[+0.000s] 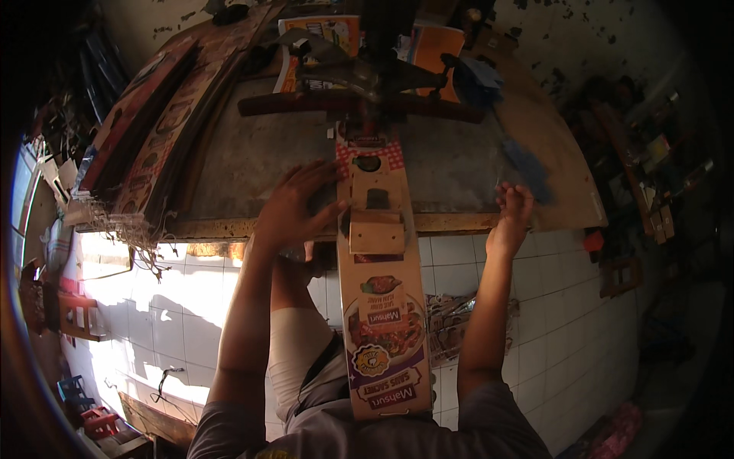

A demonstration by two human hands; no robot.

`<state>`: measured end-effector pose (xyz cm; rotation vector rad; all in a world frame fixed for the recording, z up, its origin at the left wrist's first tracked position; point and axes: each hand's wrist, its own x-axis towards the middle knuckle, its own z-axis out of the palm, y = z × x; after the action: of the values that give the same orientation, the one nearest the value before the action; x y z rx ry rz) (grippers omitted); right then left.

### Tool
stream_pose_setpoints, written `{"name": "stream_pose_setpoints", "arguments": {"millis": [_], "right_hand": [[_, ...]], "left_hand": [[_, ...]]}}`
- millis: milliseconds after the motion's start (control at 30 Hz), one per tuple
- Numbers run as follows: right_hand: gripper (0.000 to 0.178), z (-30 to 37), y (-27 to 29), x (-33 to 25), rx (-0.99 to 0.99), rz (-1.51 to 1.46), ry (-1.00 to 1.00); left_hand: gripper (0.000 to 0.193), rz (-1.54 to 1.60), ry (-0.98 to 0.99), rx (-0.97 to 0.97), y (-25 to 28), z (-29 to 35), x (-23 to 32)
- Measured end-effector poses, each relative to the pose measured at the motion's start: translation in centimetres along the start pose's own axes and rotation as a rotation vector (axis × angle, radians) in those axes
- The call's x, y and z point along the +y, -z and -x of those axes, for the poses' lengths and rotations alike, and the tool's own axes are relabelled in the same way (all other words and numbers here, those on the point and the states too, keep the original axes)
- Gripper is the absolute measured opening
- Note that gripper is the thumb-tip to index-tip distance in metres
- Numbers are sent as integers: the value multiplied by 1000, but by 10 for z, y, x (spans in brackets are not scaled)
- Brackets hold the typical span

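A long printed cardboard display strip (378, 291) runs from my lap up over the table edge, with its far end under a dark metal press (367, 84). A small folded cardboard flap (376, 233) stands up from its middle. My left hand (300, 203) lies flat at the strip's left edge, fingers apart and thumb touching the cardboard. Off to the right, above the table's front edge, my right hand (514, 218) is raised clear of the strip. Its fingers are curled together in a pinch; what they hold, if anything, is too small to make out.
Stacked printed cardboard strips (172, 134) lie on the table's left, with strings (145, 237) dangling off their near ends. Bright printed sheets (436, 53) stand behind the press. A blue cloth-like item (527, 168) lies right. More printed pieces (466, 325) sit on the tiled floor.
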<state>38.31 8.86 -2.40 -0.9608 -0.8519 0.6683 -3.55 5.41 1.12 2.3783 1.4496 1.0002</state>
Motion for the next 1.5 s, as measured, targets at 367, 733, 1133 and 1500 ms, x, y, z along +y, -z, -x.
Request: {"name": "stream_pose_setpoints", "arguments": {"millis": [367, 733, 1133, 1500], "right_hand": [[20, 20, -21, -33, 244, -78, 242], [39, 100, -102, -89, -540, 459, 1001], [83, 106, -137, -84, -515, 192, 305], [57, 30, -114, -47, -767, 186, -108]], "left_hand": [[54, 30, -18, 20, -2, 1, -3], [71, 819, -117, -234, 39, 20, 58], [40, 1279, 196, -33, 39, 21, 97], [36, 793, 391, 164, 2, -23, 30]]}}
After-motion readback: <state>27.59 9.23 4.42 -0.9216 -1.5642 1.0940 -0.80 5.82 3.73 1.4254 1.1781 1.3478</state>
